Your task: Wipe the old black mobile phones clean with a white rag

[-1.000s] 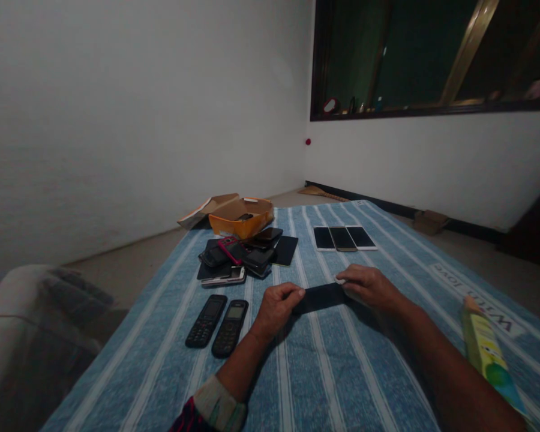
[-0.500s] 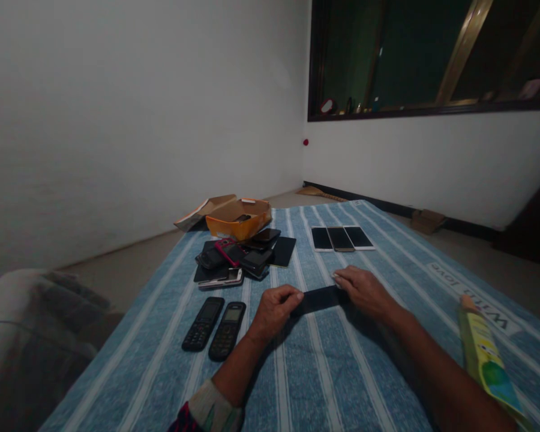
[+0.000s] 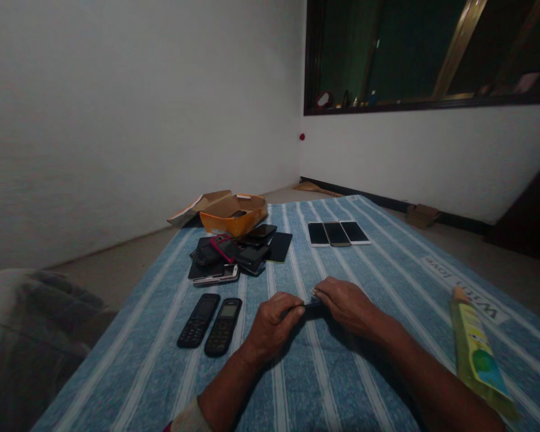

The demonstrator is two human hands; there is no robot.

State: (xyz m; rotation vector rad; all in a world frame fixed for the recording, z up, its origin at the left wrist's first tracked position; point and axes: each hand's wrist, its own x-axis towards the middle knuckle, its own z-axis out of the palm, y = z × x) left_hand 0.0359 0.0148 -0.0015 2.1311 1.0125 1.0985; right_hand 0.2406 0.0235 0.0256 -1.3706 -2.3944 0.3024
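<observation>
A dark, flat phone (image 3: 314,305) is held between my two hands over the striped cloth, tilted so that mostly its thin edge shows. My left hand (image 3: 275,323) pinches its left end between thumb and fingers. At its right end my right hand (image 3: 348,305) is closed round it, fingers covering much of it. To the left of my left hand, two black keypad phones (image 3: 199,320) lie side by side. Farther back is a loose heap of phones (image 3: 234,255), one with a pink frame. Three smartphones (image 3: 337,234) lie in a row, screens dark, beyond my right hand.
An open orange cardboard box (image 3: 234,225) with its lid folded back stands behind the heap. A yellow-green packet (image 3: 479,354) lies beside my right forearm. The blue striped cloth (image 3: 292,384) covers the table. At the left stands something plastic-covered (image 3: 31,336).
The phone in my hands has turned from showing its broad dark face to nearly edge-on. My hands have come closer together, and the view has shifted slightly.
</observation>
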